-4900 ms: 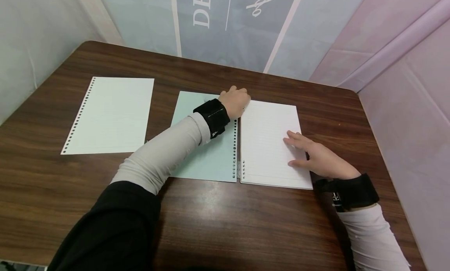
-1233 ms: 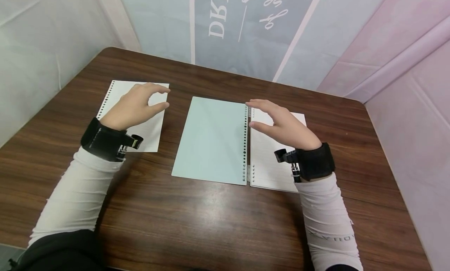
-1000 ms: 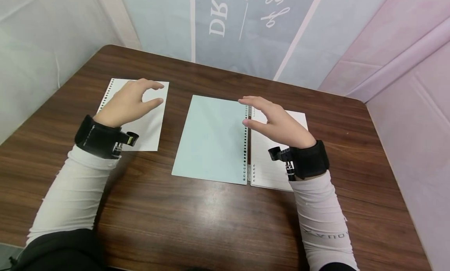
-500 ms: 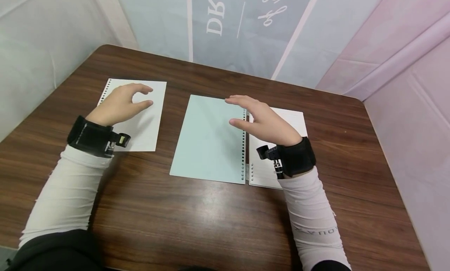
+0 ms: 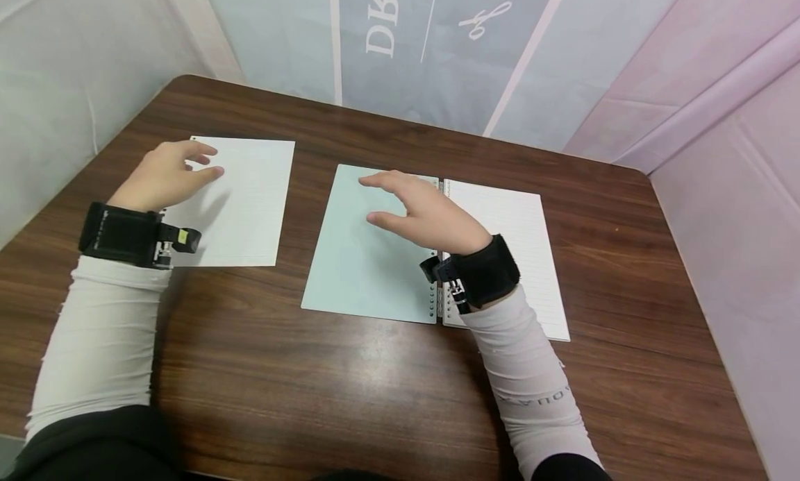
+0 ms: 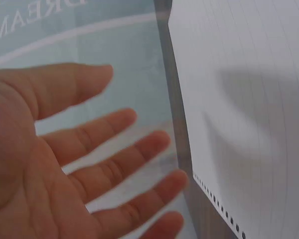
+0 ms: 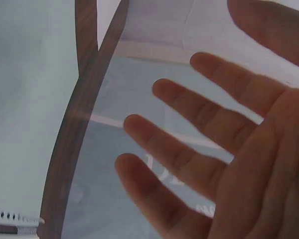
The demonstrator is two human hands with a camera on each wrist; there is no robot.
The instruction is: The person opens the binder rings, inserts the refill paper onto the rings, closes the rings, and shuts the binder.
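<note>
Both released, your left hand (image 5: 164, 177) hovers above the loose punched sheet (image 5: 246, 207), left of the open ring-bound notebook (image 5: 509, 217); your right hand (image 5: 431, 214) hovers above its mint-green panel (image 5: 340, 262). A careless low sweep could drag or crease the sheet.

Left hand (image 6: 40, 169) spread beside the lined sheet (image 6: 244, 55)!

And there it is, palm on show, thumb uppermost, fingers parted, just left of the lined sheet! A soft shadow (image 6: 254, 94) falls across that sheet, punched holes (image 6: 220, 207) trim its lower-left edge, and left of it run a brown table strip (image 6: 175, 104) and a bluish backdrop (image 6: 124, 50) with reversed white lettering (image 6: 35, 18)!
</note>
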